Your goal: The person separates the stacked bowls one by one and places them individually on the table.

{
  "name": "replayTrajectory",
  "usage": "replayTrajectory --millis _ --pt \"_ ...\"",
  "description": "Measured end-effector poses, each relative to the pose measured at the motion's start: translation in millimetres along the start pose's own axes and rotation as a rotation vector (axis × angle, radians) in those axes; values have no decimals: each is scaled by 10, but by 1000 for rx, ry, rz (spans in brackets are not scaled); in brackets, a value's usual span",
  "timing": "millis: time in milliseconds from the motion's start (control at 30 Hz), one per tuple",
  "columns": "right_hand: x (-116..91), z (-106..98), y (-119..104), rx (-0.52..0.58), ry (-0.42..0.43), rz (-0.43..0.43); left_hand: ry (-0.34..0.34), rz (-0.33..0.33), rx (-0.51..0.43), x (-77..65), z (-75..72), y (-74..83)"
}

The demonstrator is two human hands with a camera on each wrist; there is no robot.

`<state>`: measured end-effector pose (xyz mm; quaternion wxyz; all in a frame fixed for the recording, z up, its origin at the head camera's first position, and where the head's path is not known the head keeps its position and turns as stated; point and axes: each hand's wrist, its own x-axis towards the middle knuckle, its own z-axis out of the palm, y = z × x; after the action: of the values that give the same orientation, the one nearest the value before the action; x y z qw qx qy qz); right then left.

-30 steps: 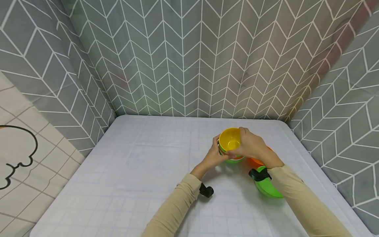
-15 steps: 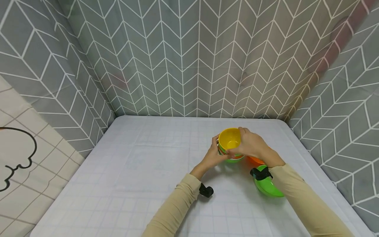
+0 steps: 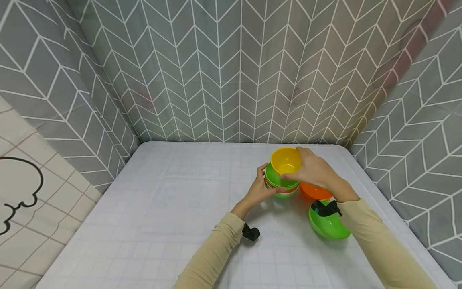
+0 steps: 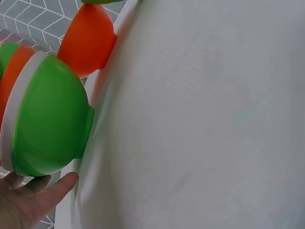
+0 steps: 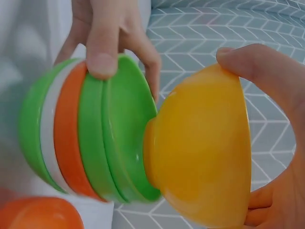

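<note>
My right hand (image 3: 317,170) holds a yellow bowl (image 5: 205,148) by its rim, thumb on one side and fingers on the other. The bowl is tilted, and its foot sits just at the mouth of a nested stack of bowls (image 5: 66,133). Green bowls top that stack, with orange, white and green ones below. Around the stack's side curls my left hand (image 3: 260,188), its thumb pressing the green bowls in the right wrist view. The stack's lowest green bowl (image 4: 55,119) stands with its foot at the table.
Right of the stack an orange bowl (image 3: 315,192) sits on the white table (image 3: 173,224). Nearer the front is another green bowl (image 3: 328,224), partly covered by the right wrist's black camera (image 3: 326,208). A patterned curtain (image 3: 231,80) rises behind the table's far edge.
My right hand has lifted the yellow bowl up and to the right, out of the stack, baring the green bowl beneath it. My left hand stays on the stack.
</note>
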<state>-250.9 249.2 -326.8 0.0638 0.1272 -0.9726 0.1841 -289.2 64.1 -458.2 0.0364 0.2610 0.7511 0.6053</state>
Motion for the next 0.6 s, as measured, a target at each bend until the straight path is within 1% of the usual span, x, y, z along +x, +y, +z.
replayTrajectory --millis 100,300,467,600 --pt "-33 -99 41 21 24 2 10 -12 11 -4 1 0" --pt "-152 -218 195 27 30 43 28 -44 35 -6 13 14" --pt "-286 -307 418 41 76 65 40 -51 41 2 18 3" --pt "-397 -366 592 30 52 124 48 -48 31 10 23 -9"
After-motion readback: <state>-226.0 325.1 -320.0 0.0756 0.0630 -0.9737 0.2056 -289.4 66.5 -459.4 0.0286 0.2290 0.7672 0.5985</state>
